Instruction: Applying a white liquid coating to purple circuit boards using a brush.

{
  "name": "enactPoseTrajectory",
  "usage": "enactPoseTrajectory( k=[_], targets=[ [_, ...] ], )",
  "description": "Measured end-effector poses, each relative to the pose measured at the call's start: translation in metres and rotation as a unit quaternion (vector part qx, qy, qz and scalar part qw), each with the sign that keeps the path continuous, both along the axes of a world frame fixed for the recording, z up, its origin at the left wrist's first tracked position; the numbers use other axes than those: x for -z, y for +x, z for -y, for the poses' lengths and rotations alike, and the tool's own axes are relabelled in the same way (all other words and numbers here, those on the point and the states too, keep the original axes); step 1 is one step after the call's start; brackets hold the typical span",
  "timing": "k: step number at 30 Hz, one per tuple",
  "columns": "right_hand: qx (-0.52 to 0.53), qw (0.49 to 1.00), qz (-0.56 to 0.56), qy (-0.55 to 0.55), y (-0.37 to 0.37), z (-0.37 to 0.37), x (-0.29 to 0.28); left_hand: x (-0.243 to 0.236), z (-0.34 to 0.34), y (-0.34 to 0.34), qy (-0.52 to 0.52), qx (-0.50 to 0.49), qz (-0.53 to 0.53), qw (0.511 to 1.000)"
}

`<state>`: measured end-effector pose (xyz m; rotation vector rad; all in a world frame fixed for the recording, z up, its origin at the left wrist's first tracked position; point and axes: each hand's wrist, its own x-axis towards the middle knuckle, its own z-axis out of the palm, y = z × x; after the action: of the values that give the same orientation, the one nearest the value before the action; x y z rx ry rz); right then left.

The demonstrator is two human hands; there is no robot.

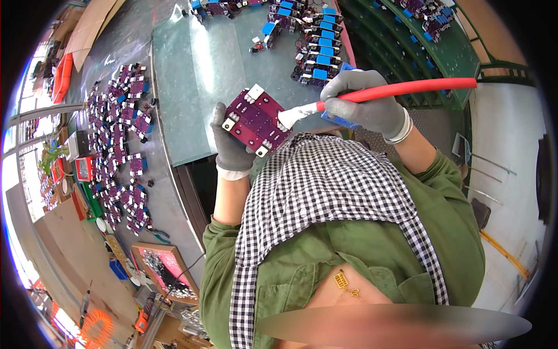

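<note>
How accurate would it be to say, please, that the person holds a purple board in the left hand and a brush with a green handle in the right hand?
Not quite: the brush has a red handle, not a green one, as the head view shows. The left hand does hold the purple board, and the right hand the brush.

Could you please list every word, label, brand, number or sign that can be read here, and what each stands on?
No text can be read here.
Purple board in the left hand: any markings are too small to read.
Red-handled brush in the right hand: no readable lettering.
</note>
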<state>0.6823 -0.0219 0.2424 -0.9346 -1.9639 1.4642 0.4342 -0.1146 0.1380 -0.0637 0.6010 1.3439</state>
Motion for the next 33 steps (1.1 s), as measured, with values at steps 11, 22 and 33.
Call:
enactPoseTrajectory(
  k=[11, 22, 33],
  targets=[
    [0.042, 0.971, 0.144, 0.188, 0.046, -0.014, 0.064, 0.048, 0.049, -0.005, 0.203, -0.112, 0.049, 0.972],
    [-0.097, 0.868, 0.139, 0.467, 0.099, 0.038, 0.218, 0.119, 0.106, 0.079, 0.183, -0.21, -0.04, 0.96],
    [0.026, 0.975, -0.059, 0.214, 0.072, 0.078, 0.162, 0.107, 0.112, 0.094, 0.224, -0.213, -0.132, 0.942]
  ],
)
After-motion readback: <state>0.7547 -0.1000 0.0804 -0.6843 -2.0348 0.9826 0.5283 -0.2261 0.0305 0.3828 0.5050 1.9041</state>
